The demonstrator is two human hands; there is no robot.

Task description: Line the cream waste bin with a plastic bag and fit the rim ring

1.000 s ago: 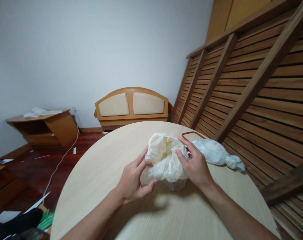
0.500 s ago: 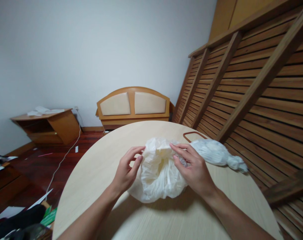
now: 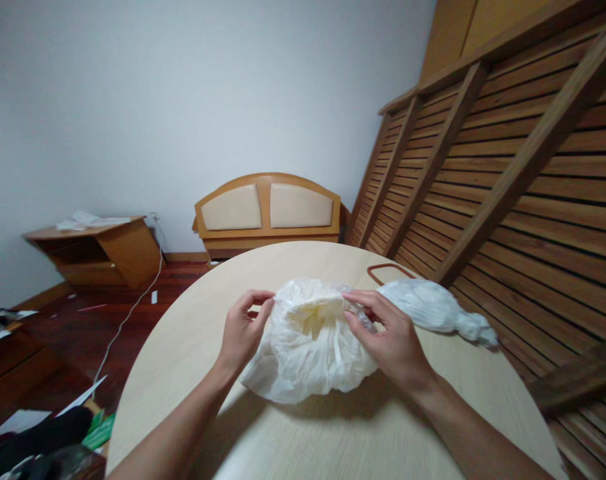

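Note:
A crumpled white plastic bag [image 3: 307, 363] sits on the round pale wood table [image 3: 193, 333] in front of me, its mouth facing up and partly spread. Something yellowish shows through inside it, too unclear to name. My left hand [image 3: 243, 331] pinches the bag's left rim between thumb and fingertips. At the right rim, my right hand [image 3: 390, 333] grips the film with its thumb and fingers. Just beyond that hand lies a second white bag [image 3: 423, 305], full and twisted shut at one end.
Behind the second bag is a brown loop-shaped handle [image 3: 390, 267]. Large slatted wood panels [image 3: 483, 200] lean close along the right side. A headboard [image 3: 267, 233] stands by the far wall, with a low cabinet [image 3: 123, 250] to the left. A cable [image 3: 127, 313] trails over the floor.
My left hand has moved left and slightly up, drawing the bag's left side outward. The bag looks wider now, while my right hand has barely shifted.

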